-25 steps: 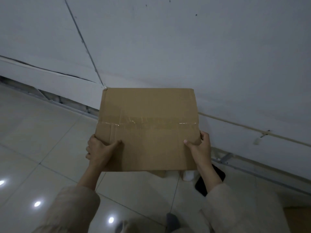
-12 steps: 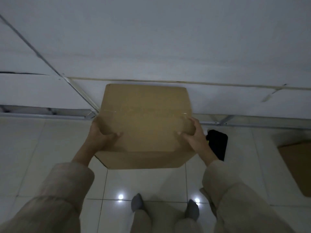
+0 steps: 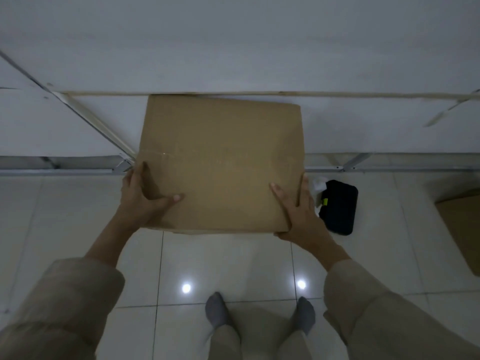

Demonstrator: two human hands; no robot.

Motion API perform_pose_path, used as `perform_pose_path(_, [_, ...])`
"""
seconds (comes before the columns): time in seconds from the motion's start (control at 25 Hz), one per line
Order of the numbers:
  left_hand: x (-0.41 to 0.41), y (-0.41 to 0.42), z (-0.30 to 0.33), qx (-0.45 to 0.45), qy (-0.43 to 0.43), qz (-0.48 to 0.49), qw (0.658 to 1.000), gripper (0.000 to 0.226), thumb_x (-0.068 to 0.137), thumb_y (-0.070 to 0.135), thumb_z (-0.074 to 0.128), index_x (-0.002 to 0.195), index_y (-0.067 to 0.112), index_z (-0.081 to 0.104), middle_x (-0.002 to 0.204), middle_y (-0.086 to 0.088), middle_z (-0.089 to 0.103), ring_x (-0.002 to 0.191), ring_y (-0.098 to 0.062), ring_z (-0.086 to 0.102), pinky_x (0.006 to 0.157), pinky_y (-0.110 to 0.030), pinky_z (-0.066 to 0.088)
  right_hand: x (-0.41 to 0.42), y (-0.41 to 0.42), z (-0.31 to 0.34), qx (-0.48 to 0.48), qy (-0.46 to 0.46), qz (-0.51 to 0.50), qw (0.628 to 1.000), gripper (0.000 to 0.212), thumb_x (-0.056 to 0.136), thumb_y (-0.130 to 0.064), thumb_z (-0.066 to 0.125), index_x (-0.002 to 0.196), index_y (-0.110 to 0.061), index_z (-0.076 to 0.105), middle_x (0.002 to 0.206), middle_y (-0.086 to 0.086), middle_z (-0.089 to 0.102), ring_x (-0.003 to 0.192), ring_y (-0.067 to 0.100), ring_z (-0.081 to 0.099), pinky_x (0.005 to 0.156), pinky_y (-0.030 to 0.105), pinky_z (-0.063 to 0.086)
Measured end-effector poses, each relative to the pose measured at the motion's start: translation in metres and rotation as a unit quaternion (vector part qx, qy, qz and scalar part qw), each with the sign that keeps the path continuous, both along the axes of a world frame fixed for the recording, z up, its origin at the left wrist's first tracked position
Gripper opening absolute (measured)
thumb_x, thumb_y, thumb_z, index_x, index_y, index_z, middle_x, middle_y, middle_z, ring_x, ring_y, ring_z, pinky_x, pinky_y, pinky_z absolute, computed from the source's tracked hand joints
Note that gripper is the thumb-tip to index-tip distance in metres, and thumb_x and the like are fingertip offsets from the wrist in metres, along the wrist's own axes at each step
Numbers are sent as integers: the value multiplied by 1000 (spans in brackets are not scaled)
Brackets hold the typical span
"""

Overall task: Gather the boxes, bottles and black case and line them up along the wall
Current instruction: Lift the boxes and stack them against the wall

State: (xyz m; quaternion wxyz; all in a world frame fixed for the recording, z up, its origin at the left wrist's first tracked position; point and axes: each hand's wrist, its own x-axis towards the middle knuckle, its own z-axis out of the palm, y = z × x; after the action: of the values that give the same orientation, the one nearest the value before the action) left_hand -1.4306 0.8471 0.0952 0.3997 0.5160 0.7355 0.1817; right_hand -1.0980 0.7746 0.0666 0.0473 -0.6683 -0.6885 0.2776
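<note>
Holding a cardboard box from both sides, my two hands frame its near edge. I take the box as my landmark. Its far edge lies up against the white wall, under a pale strip that runs along the wall; whether its base sits on the floor I cannot tell. A band of clear tape crosses its top face.

My left hand grips the box's near-left corner, thumb laid flat on the top face and the other fingers curled down over the left side. My right hand grips the near-right corner, thumb on top and fingers wrapped over the right edge and around the corner.

Just right of the box, beside my right hand, a black case lies flat on the pale tiled floor, close to the wall's foot. A small yellow-green tag shows on the side of it nearest the box, and something white sits between case and box; I cannot tell what it is. Farther right of the box, at the frame's edge, part of a second cardboard box shows.

Nearer me than the box, two grey-socked feet stand on the tiles, with beige sleeves at either side.
</note>
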Motion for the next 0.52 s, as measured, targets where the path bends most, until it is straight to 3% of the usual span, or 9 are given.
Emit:
perform_pose_path(0.12, [-5, -13, -11, 20, 43, -78, 996, 124, 37, 64, 73, 143, 32, 18, 155, -9, 1, 142, -34, 10, 115, -54, 21, 5, 5, -2, 1, -1, -4, 1000, 116, 65, -32, 80, 137, -49, -9, 151, 18, -32, 142, 45, -2, 97, 58, 42])
perform_pose_path(0.24, [-7, -27, -17, 24, 133, -207, 969, 129, 34, 75, 73, 142, 48, 8, 154, -9, -26, 141, -36, -21, 112, -62, 4, 3, 2, -2, 0, -12, -4, 1000, 115, 67, -33, 79, 139, -49, -8, 152, 15, -31, 143, 43, -2, 97, 59, 41])
perform_pose_path(0.36, [-4, -33, -18, 57, 239, -304, 920, 131, 33, 87, 57, 144, 42, 1, 155, -13, -23, 141, -38, -20, 107, -65, 10, 3, -7, -2, 18, 3, -13, 1000, 110, 71, -25, 76, 139, -52, -6, 154, 10, -28, 144, 40, 4, 90, 56, 48])
perform_pose_path(0.44, [-2, -38, -18, 101, 284, -304, 904, 125, 46, 63, 75, 145, 34, 5, 157, -16, -8, 143, -38, -3, 103, -64, 21, -1, -15, -3, 38, 4, -32, 999, 104, 76, -20, 72, 137, -55, -4, 157, 5, -22, 143, 38, 10, 85, 53, 50])
perform_pose_path(0.52, [0, -41, -19, 120, 288, -274, 910, 121, 47, 36, 86, 145, 33, 14, 158, -12, 4, 141, -37, 7, 101, -61, 24, -2, -22, -6, 66, -10, -35, 997, 100, 79, -15, 69, 138, -53, -2, 158, 0, -15, 140, 41, 13, 89, 57, 47])
